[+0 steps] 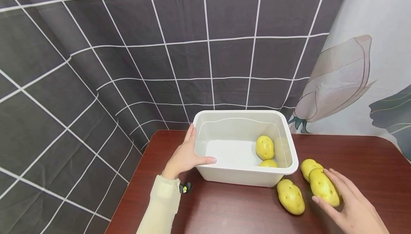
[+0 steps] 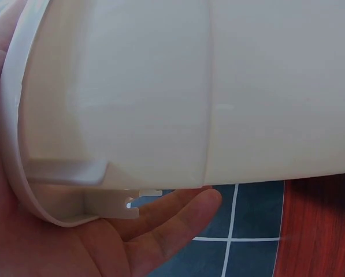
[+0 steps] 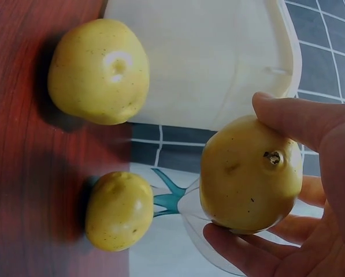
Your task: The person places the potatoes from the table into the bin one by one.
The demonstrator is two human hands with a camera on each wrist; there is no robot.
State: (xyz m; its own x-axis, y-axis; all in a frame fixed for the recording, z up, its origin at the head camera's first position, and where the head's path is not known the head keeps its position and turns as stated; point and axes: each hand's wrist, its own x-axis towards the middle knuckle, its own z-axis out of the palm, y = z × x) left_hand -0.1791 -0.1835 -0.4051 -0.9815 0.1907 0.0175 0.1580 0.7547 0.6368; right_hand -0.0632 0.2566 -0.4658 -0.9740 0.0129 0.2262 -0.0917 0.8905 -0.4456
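A white plastic bin (image 1: 237, 175) stands on the table with two potatoes inside; one potato (image 1: 264, 147) leans by its right wall and a second potato (image 1: 268, 163) is partly hidden by the front rim. My left hand (image 1: 184, 157) grips the bin's left end, thumb over the front rim; the left wrist view shows fingers (image 2: 178, 231) under the rim's edge. Between thumb and fingers, my right hand (image 1: 354, 203) holds a potato (image 3: 250, 176) above the table. On the table lie a potato (image 1: 290, 196) near the bin's front right corner and another potato (image 1: 309, 168) behind the held one.
The reddish-brown wooden table (image 1: 224, 212) carries everything. Behind it and at the left hangs a dark grey curtain (image 1: 231, 59) with white grid lines. A pale cloth with a flower print (image 1: 340, 73) hangs at the back right.
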